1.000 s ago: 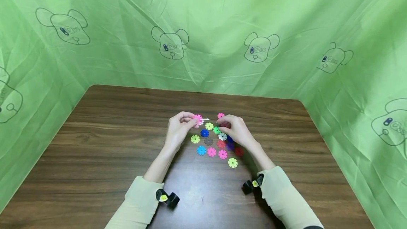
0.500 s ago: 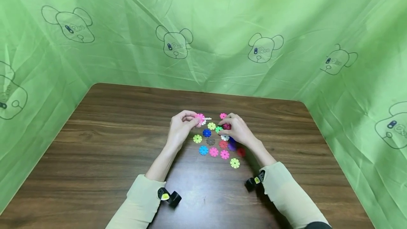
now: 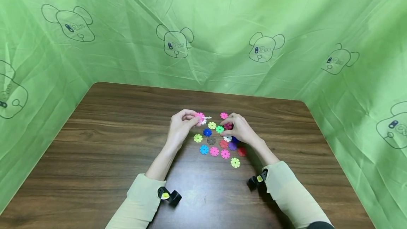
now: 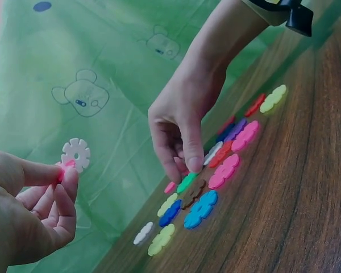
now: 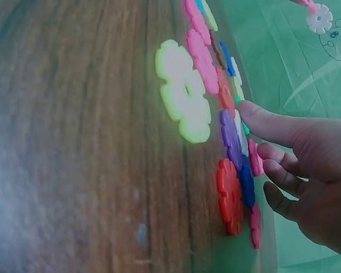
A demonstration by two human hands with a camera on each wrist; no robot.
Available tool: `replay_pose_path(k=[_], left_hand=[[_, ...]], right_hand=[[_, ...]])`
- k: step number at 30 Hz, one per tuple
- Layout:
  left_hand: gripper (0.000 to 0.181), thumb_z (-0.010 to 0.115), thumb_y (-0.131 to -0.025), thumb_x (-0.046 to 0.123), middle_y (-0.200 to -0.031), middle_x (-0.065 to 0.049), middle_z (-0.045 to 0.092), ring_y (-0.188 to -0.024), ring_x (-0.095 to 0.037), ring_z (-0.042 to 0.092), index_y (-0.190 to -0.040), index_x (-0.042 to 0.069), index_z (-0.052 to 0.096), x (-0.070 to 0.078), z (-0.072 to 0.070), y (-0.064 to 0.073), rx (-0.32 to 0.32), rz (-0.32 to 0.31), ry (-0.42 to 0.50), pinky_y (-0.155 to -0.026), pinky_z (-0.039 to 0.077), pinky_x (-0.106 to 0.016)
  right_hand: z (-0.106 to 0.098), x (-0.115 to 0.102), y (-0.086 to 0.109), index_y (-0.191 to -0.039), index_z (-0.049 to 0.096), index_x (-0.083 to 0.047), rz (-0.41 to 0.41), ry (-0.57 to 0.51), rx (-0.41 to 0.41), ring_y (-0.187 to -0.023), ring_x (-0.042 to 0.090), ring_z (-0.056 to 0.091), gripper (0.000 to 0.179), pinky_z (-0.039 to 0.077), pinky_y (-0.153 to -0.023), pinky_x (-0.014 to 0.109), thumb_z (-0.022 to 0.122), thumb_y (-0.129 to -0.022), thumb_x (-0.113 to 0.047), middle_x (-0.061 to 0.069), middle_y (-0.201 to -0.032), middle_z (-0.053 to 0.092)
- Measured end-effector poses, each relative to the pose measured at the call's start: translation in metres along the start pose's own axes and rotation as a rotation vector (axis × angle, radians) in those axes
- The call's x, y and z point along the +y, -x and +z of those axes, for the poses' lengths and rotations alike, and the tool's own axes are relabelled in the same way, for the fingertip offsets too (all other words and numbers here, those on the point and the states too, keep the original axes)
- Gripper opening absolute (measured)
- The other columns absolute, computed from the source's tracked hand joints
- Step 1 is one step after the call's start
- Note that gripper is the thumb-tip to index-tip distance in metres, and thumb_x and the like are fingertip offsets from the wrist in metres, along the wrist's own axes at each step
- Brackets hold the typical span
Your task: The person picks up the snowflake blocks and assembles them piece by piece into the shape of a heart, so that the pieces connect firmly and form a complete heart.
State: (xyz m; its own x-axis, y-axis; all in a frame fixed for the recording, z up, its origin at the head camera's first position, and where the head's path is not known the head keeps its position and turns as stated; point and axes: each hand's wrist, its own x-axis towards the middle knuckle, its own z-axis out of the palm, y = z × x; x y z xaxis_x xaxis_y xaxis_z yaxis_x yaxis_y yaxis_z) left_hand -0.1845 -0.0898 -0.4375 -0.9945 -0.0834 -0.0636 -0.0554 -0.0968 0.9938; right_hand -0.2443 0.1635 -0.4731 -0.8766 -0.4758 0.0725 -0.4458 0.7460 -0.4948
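My left hand [image 3: 181, 126] pinches a pink notched plastic disc [image 3: 200, 117], a snowflake-type building disc, between thumb and fingers. A white disc [image 4: 77, 154] is joined to it edge-on, and both are held up off the table. My right hand [image 3: 240, 128] reaches down over the scattered discs, its thumb and fingers parted and bent. A green disc [image 3: 219, 129] lies between those fingertips, flat on the table. Under the thumb another white disc [image 3: 227, 138] is partly covered. Behind the fingers a crimson disc [image 3: 228, 126] shows in part.
Around the right hand lie several more discs: a blue one [image 3: 207, 132], a brown-grey one [image 3: 211, 140], a purple one [image 3: 233, 146] and a yellow one [image 3: 235, 162] nearest me. A pink disc [image 3: 224, 115] lies farthest back. Green cloth [image 3: 222, 73] encloses the wooden table [image 3: 95, 151].
My right hand has shifted slightly rightward among the discs, covering part of the white disc by its thumb. The left hand keeps its pinch on the joined discs. The head view has moved a little.
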Motion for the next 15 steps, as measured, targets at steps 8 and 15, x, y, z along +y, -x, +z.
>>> replay_pose_path(k=[8, 15], left_hand=[[0.019, 0.075, -0.089, 0.002, -0.078, 0.001, 0.071, -0.072, -0.013, 0.072, -0.107, 0.000, 0.071, 0.0010, -0.0001, 0.0011, -0.004, -0.005, -0.001, -0.069, 0.057, -0.020], [0.018, 0.076, -0.089, 0.002, -0.081, -0.003, 0.073, -0.073, -0.014, 0.072, -0.106, -0.001, 0.074, 0.0006, 0.0005, 0.0018, -0.013, 0.003, 0.003, -0.071, 0.058, -0.020]], right_hand=[[0.0041, 0.0018, -0.0023, -0.096, 0.081, -0.013, -0.005, -0.041, 0.030, -0.097, 0.024, 0.062, 0.025, 0.051, -0.084, 0.040, 0.093, -0.076, -0.020, 0.007, -0.104, 0.070], [0.0043, -0.0019, -0.0010, -0.089, 0.071, -0.011, 0.017, -0.168, 0.050, -0.078, 0.014, 0.065, 0.021, 0.052, -0.071, 0.022, 0.089, -0.079, -0.011, 0.003, -0.085, 0.072]])
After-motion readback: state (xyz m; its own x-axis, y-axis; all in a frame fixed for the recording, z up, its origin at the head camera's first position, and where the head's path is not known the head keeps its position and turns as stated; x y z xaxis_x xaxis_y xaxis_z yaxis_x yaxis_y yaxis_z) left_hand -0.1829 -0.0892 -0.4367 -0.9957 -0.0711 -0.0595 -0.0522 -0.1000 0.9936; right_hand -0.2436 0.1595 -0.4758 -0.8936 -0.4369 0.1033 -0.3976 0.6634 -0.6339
